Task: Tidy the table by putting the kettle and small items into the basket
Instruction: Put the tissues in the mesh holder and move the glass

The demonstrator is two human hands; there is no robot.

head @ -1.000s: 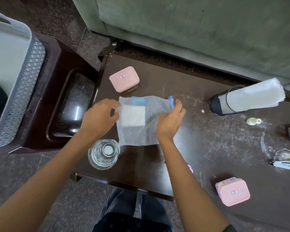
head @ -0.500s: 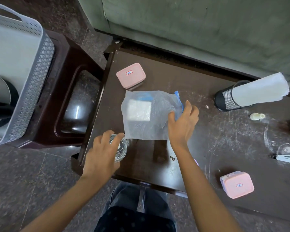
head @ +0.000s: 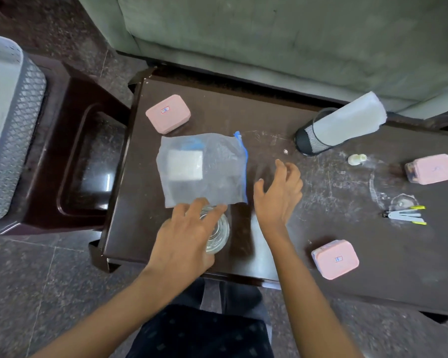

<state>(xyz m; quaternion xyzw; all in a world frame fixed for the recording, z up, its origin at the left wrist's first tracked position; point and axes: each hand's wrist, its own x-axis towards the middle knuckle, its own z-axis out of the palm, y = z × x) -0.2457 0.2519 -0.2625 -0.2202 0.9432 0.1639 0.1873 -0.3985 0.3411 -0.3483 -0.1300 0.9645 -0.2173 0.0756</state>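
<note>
A clear zip bag [head: 212,174] with a blue seal and a white square inside lies flat on the dark table [head: 269,112]. My left hand [head: 184,239] grips the rim of a clear glass [head: 219,235] from above, just below the bag's near edge. My right hand [head: 278,192] hovers open, fingers spread, right of the bag and not touching it. Three pink boxes sit on the table: far left [head: 168,113], near right [head: 335,259] and far right [head: 429,168]. The grey lattice basket [head: 16,130] stands at the left edge on a dark stool [head: 70,156]; its inside is mostly out of frame.
A black mesh cup [head: 309,142] holding a white roll [head: 349,122] leans at the back right. A small white bottle [head: 357,159], a clear lid [head: 404,201] and pens [head: 406,215] lie at the right. A green sofa [head: 269,34] runs behind the table.
Both hands let go of the zip bag, which now lies flat. My left hand took the glass and slid it right along the near edge. My right hand drew away to the right.
</note>
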